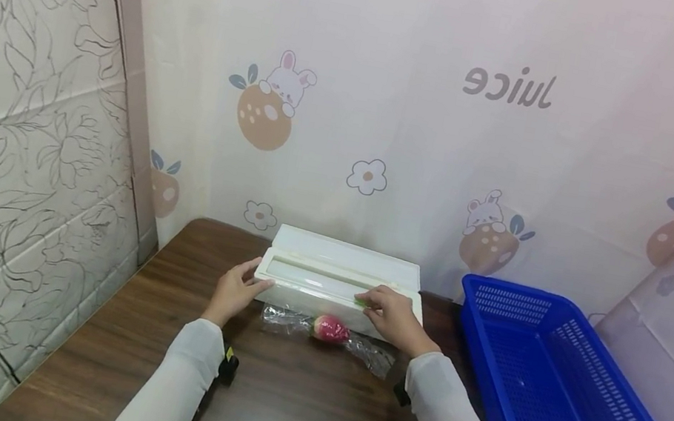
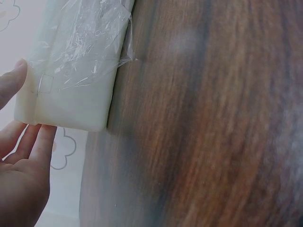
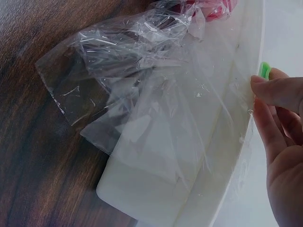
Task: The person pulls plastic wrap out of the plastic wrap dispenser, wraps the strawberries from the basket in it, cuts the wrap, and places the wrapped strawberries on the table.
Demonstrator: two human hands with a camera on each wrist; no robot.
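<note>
A long white cling film dispenser (image 1: pixel 321 301) lies across the table with its lid (image 1: pixel 348 254) tipped back. At its left end my left hand (image 1: pixel 233 291) grips the corner, thumb at the front edge and fingers around the end in the left wrist view. My right hand (image 1: pixel 391 315) pinches a small green slider (image 3: pixel 265 71) on the dispenser's front edge. Against the front side lies a round pink thing with a pale end (image 1: pixel 331 329), wrapped in clear film (image 3: pixel 118 90) whose loose ends spread left and right. Its exact kind is unclear.
A blue perforated plastic basket (image 1: pixel 484 372) stands on the right of the brown wooden table (image 1: pixel 289 405). Behind the dispenser hangs a printed curtain (image 1: pixel 340 113). A flower-patterned wall covering (image 1: pixel 23 110) borders the left side.
</note>
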